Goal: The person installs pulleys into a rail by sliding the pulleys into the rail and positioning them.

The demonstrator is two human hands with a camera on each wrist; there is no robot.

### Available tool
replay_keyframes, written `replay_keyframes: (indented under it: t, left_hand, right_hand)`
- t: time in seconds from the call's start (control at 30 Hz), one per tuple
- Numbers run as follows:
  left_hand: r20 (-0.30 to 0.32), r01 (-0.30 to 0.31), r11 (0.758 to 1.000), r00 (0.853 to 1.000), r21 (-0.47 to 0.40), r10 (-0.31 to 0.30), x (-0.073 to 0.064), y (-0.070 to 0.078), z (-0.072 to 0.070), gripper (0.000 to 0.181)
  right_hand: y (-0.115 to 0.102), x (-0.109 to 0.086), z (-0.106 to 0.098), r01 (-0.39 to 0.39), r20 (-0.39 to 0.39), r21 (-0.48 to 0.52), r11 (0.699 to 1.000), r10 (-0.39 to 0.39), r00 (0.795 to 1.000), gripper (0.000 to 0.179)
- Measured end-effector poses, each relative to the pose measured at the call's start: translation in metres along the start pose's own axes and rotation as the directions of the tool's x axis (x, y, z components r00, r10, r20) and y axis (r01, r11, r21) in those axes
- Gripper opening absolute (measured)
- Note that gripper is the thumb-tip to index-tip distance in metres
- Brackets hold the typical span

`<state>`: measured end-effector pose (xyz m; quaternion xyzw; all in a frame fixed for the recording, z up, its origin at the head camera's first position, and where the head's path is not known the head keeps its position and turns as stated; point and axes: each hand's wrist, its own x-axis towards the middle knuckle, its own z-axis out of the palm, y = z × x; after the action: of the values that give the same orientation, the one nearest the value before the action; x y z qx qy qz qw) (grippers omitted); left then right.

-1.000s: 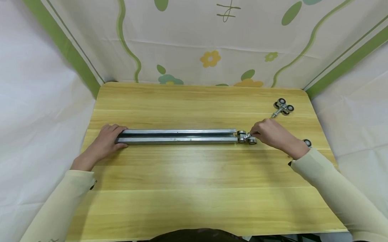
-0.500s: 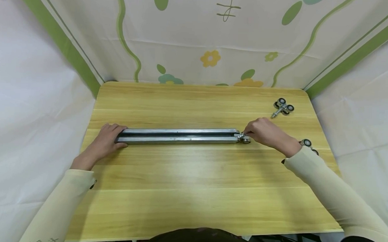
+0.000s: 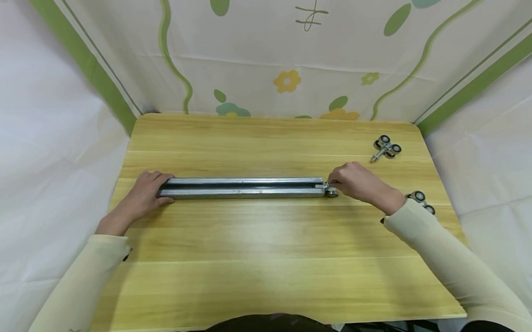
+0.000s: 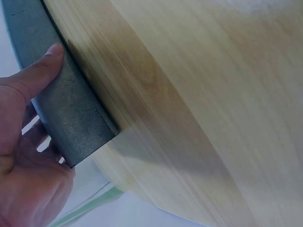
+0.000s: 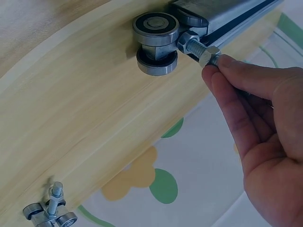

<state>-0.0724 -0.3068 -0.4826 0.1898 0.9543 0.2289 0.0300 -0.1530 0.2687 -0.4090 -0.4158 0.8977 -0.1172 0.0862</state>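
A long steel track rail [image 3: 247, 192] with a slot along its top lies across the table. At its left end my left hand [image 3: 142, 197] grips it, thumb on the near side [image 4: 71, 109] and fingers round the far side. My right hand [image 3: 358, 183] is at the other end. In the right wrist view, thumb and fingertips pinch the threaded bolt [image 5: 196, 46] of a roller trolley [image 5: 155, 24]. One pair of its wheels sits at the rail's mouth, partly hidden inside; the other pair is outside.
A second roller trolley [image 3: 387, 148] lies at the table's back right. Another trolley [image 3: 420, 197] lies beside my right forearm, partly covered by the sleeve. Fabric walls [image 3: 244, 43] stand behind and at both sides of the wooden table [image 3: 227, 262].
My right hand has moved left with the trolley, whose leading wheels have gone from outside the rail to within its right end. My left hand stays in place on the rail.
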Motion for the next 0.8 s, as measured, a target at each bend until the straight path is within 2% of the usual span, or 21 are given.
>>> replay_keyframes:
  t: [0.43,0.8]
  left_hand:
    - [0.001,-0.004,1.0,1.0,0.006,0.004,0.001,-0.002,0.0,0.061]
    - [0.002,-0.003,1.0,1.0,0.009,0.003,0.002,-0.003,0.002,0.061]
  right_hand:
    - [-0.004,0.01,0.002,0.003,0.019,0.009,1.0,-0.003,1.0,0.014]
    - [-0.011,0.015,0.002,0.009,0.003,0.01,1.0,-0.009,1.0,0.018]
